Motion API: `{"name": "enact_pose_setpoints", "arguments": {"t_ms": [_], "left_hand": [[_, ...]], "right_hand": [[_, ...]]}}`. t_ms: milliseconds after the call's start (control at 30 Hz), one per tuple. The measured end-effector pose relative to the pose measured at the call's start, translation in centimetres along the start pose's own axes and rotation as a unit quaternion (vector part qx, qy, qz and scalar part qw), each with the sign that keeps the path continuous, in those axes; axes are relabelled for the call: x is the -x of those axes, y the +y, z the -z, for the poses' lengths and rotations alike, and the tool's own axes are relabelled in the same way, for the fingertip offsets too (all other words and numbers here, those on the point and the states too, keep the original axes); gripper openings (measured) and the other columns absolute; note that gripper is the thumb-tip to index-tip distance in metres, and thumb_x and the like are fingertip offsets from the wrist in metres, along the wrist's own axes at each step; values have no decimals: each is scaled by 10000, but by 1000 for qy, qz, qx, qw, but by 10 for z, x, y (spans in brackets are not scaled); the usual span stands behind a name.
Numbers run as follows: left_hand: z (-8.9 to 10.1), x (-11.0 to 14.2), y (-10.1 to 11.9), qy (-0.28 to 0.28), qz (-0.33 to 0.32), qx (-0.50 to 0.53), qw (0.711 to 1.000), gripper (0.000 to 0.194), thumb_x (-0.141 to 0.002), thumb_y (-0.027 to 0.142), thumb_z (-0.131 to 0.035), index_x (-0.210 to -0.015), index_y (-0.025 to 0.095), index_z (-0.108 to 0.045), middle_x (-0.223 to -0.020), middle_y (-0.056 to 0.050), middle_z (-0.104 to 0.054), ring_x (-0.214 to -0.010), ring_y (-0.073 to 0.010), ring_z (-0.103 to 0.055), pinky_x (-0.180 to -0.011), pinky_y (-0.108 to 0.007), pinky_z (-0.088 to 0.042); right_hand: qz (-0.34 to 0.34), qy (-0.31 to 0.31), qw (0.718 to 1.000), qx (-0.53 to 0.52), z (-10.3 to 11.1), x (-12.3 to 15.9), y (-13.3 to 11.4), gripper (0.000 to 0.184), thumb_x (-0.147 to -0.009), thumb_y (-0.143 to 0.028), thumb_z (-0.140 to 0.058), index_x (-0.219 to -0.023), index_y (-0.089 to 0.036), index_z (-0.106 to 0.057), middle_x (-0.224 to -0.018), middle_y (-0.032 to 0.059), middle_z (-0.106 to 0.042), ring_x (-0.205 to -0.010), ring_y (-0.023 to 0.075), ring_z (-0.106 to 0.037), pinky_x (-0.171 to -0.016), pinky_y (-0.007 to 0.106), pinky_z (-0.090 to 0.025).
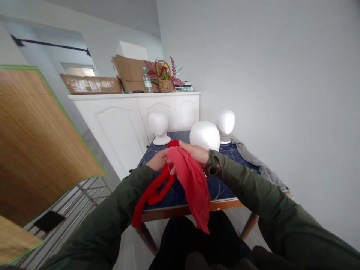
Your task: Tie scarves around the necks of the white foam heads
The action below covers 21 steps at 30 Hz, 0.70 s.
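White cabinet point(118, 123): behind the front head form point(204, 134), extending to its left.
Tabletop point(221, 192): dark blue, veined; below and around the front head form.
Coral cloth point(194, 185): on the near side of the front head form, slightly left; gathered above, hanging free below.
Coral cloth, handling: judged light, soft and limp, with little risk of breakage; thin folds may slip from a loose grasp. Take hold at the gathered upper end or along an edge.
Coral cloth, long axis: directed away from the front head form, slanting slightly right; the tapered end points downward.
Red cloth point(161, 195): near-left of the front head form, looped; any join with the coral cloth cannot be determined.
Gray cloth point(261, 167): right of the front head form, bunched lengthwise.
Rear head forms point(158, 125): one behind-left, one behind-right of the front head form.
Right hand point(197, 153): closed on the coral cloth's upper end, thumb extended.
Left hand point(158, 160): against the gathered cloth; fingers largely hidden, pinch cannot be determined.
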<state>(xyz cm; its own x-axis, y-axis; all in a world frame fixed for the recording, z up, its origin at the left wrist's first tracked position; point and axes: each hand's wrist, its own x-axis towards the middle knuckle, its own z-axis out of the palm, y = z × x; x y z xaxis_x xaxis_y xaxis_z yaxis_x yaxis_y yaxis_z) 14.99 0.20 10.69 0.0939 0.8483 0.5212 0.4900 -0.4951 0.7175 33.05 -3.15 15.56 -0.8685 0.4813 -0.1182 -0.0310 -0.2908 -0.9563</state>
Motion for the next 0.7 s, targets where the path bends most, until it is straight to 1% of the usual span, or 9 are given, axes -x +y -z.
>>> {"name": "enact_pose_setpoints", "arguments": {"t_ms": [67, 167, 233, 300, 367, 433, 533, 600, 700], "left_hand": [[2, -3, -3, -42, 9, 18, 999, 257, -673, 383, -553, -756, 152, -630, -699, -40, -641, -698, -205, -583, -698, -366, -487], [13, -8, -4, -35, 27, 17, 999, 281, -703, 349, -491, -856, 142, -605, -767, -29, -644, -726, -185, -580, -697, -315, -474], [21, -9, -1, -33, 5, -42, 999, 265, -684, 323, -491, -840, 144, -606, -783, -26, -646, -750, -185, -581, -707, -290, -464], [29, -7, 6, -74, -55, -151, 984, 246, -659, 308, -509, -813, 147, -613, -774, -24, -645, -739, -182, -581, -708, -276, -450], [35, -1, 12, -151, -138, -276, 939, 243, -648, 297, -529, -825, 155, -614, -798, -27, -643, -738, -181, -580, -706, -272, -433], [39, 9, 15, -239, -213, -380, 868, 220, -673, 283, -527, -841, 169, -609, -818, -34, -634, -748, -180, -575, -691, -266, -417], [42, 25, 14, -326, -259, -462, 783, 171, -764, 233, -446, -826, 177, -596, -780, -44, -614, -710, -167, -566, -644, -256, -399], [44, 33, 12, -347, -255, -479, 765, 202, -799, 184, -384, -814, 177, -585, -776, -50, -608, -708, -163, -562, -645, -257, -393], [48, 36, 15, -335, -224, -470, 785, 187, -781, 150, -373, -769, 176, -558, -803, -48, -600, -747, -164, -555, -673, -259, -388]], "right_hand": [[16, 47, 998, -37, 12, 19, 24, 611, -881, -538, -158, -904, -99, -583, -654, 90, -651, -611, 191, -627, -641, 364, -509], [22, 92, 992, -84, 30, 48, 67, 555, -869, -530, -236, -867, -110, -598, -685, 95, -655, -662, 194, -633, -704, 359, -496], [13, 111, 989, -97, 39, 66, 99, 498, -852, -507, -314, -863, -106, -609, -684, 93, -654, -674, 186, -632, -741, 341, -487], [-11, 148, 984, -104, 43, 81, 129, 381, -796, -452, -465, -847, -108, -620, -671, 72, -652, -665, 169, -628, -777, 324, -475], [-41, 177, 978, -103, 47, 95, 156, 308, -709, -397, -597, -805, -105, -631, -671, 56, -651, -661, 156, -621, -819, 325, -458], [-71, 174, 977, -98, 53, 110, 177, 344, -668, -422, -638, -761, -91, -641, -681, 64, -650, -659, 155, -613, -848, 345, -440], [-47, 181, 976, -113, 65, 130, 193, 370, -631, -394, -681, -859, -106, -641, -793, 62, -663, -737, 157, -614, -895, 357, -400], [-27, 184, 974, -131, 73, 139, 193, 447, -580, -247, -714, -1002, -149, -602, -914, 45, -661, -813, 157, -614, -907, 350, -387], [-39, 175, 973, -144, 78, 143, 184, 499, -567, -121, -620, -1063, -155, -572, -936, 48, -663, -813, 165, -627, -842, 332, -431]]}}
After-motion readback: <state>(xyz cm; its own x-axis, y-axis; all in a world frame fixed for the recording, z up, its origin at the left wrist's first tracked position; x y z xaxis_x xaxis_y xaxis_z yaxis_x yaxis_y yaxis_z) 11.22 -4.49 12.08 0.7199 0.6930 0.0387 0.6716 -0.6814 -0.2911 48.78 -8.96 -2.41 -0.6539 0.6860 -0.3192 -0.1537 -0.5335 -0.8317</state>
